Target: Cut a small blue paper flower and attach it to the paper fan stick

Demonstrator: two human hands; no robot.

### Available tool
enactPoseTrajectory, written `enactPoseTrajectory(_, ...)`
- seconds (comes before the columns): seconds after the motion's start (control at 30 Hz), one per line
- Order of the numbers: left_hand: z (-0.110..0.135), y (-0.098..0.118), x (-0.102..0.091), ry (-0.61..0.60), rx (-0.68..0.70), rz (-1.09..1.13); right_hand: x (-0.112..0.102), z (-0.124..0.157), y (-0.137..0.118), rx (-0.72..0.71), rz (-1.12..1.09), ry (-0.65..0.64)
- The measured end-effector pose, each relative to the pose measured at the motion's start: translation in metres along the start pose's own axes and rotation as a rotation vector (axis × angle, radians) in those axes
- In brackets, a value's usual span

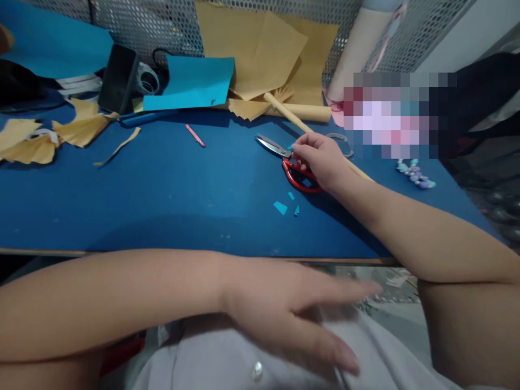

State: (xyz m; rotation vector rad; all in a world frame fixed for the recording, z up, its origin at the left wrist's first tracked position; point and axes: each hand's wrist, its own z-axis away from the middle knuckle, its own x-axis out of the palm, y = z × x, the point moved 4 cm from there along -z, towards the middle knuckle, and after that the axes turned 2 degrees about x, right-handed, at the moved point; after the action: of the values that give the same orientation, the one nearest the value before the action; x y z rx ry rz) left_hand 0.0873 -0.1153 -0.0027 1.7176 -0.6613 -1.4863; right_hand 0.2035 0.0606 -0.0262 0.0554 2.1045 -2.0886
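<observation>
Over the table's right half, my right hand (320, 160) is closed in a pinch. A small blue paper scrap (290, 147) shows at its fingertips. Just under that hand lie scissors (300, 181) with red handles, their blades pointing to the back left. Several cut bits of blue paper (280, 207) rest in front of the handles. My left hand (284, 309) is held low before my lap, below the table edge, with its fingers spread and blurred by motion; nothing is in it.
At the back stand a blue paper sheet (195, 81), yellow paper (252, 49) and a phone (117, 78). A rolled paper stick (288, 112) slants behind my right hand. Pleated yellow paper (85, 127), a pink pen (195, 135) and a bead bracelet (416, 174) lie on the blue table (162, 195).
</observation>
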Motion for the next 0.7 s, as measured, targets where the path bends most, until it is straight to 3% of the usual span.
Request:
enactPoseTrajectory(0.03,-0.001,0.006,-0.004,0.010,0.099,0.083,-0.001,0.000,0.001,0.003,0.008,-0.005)
enactPoseTrajectory(0.07,-0.001,0.006,-0.013,0.129,0.115,0.091,-0.001,0.000,0.001,-0.003,0.024,-0.013)
enactPoseTrajectory(0.1,0.001,0.000,-0.028,0.324,0.056,0.047,-0.002,0.001,0.000,-0.031,0.054,-0.023)
enactPoseTrajectory(0.17,0.017,-0.026,-0.063,0.846,-0.245,-0.087,0.000,0.006,-0.005,-0.153,0.151,-0.066)
enactPoseTrajectory(0.2,0.027,-0.039,-0.077,1.041,-0.347,-0.135,0.002,0.010,-0.009,-0.229,0.203,-0.101)
enactPoseTrajectory(0.23,0.035,-0.051,-0.087,1.134,-0.402,-0.156,0.006,0.016,-0.012,-0.293,0.247,-0.141)
enactPoseTrajectory(0.27,0.039,-0.063,-0.095,1.153,-0.431,-0.123,0.010,0.021,-0.015,-0.330,0.278,-0.184)
enactPoseTrajectory(0.4,0.046,-0.087,-0.104,1.006,-0.408,0.040,0.025,0.042,-0.020,-0.287,0.305,-0.307)
enactPoseTrajectory(0.7,0.050,-0.080,-0.102,0.953,-0.275,0.120,0.035,0.048,-0.022,-0.231,0.280,-0.298)
